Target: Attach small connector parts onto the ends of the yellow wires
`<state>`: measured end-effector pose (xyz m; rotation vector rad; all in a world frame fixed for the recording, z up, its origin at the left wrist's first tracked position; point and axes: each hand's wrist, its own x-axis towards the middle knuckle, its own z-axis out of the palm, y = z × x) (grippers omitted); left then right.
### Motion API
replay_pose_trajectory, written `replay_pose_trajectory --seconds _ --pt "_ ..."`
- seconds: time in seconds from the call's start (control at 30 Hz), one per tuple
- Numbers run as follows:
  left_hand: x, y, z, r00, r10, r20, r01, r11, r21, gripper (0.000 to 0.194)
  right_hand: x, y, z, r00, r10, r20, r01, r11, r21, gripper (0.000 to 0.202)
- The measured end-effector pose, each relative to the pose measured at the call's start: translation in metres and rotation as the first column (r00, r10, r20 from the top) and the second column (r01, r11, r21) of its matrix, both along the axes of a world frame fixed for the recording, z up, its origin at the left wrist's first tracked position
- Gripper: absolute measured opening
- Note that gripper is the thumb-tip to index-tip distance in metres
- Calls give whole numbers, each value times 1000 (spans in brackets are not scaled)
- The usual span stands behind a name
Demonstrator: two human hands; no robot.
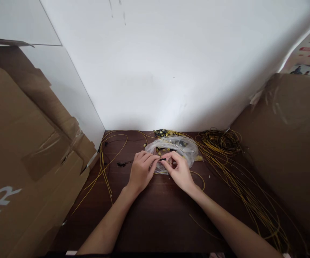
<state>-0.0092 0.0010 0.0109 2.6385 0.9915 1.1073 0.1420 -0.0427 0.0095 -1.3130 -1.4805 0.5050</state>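
Observation:
My left hand (143, 168) and my right hand (179, 171) meet over the middle of the table, both closed in a pinch. Between their fingertips is a small black connector (163, 159), gripped by my right thumb and forefinger. My left fingers pinch a thin wire at the connector's left end; the exact joint is too small to make out. Dark leads with black tips (121, 164) stick out to the left of my left hand. Just behind the hands lies a clear plastic bag (189, 147) with small yellow and black parts in and around it.
Yellow wires (233, 179) run in a long bundle down the right side, with a coil (221, 141) at the back right. More yellow wires (103, 172) loop at the left. Cardboard (36, 150) on the left, a cardboard box (289, 143) and a white back wall (155, 71) enclose the table.

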Motion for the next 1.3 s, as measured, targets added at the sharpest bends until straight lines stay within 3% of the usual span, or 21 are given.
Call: replay_pose_trajectory --seconds 0.1,0.33,0.77,0.97,1.3 --pt "5 -4 -4 1000 -15 25 15 1000 -22 17 2 1 -1 1000 -13 -3 13 1000 1 10" --pt "8 -5 -10 997 78 -4 -78 992 -97 19 0 2 -4 1000 -14 -8 14 1000 -9 10" --pt "-5 7 0 985 152 -81 -149 988 43 20 -9 3 -5 999 -24 -39 23 1000 -6 7" --pt "-12 11 4 980 192 -56 -193 981 -27 19 -10 6 -8 998 -44 -41 44 999 -8 6" --pt "-8 3 8 992 79 102 -69 993 -99 19 -7 4 -8 992 39 124 -39 999 -4 11"
